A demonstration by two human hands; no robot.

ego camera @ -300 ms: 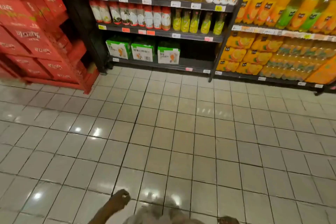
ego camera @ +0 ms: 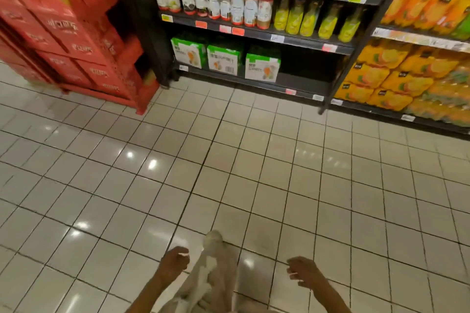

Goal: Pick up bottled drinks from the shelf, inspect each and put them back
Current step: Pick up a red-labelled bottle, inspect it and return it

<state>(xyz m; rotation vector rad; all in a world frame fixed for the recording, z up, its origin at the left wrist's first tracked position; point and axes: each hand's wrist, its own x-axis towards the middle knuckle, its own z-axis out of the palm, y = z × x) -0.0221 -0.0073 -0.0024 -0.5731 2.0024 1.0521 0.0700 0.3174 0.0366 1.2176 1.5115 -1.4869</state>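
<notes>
Bottled drinks stand on a black shelf (ego camera: pixel 254 33) across the aisle: red-capped white-label bottles (ego camera: pixel 236 6) and yellow-green bottles (ego camera: pixel 312 20) on the middle level, more bottles on the level above. My left hand (ego camera: pixel 175 263) and my right hand (ego camera: pixel 302 272) hang low over the floor at the bottom of the view, far from the shelf. Both hold nothing, their fingers loosely curled.
Green and white drink cartons (ego camera: pixel 223 60) sit on the bottom level. Orange juice bottles and packs (ego camera: pixel 407 76) fill the rack on the right. A stack of red cases (ego camera: pixel 63 28) stands at left. White tiled floor (ego camera: pixel 229 160) lies between me and the shelves.
The view has closed in on the shelf and tilted down. Both hands have come further up into the frame; a leg and shoe now show between them.
</notes>
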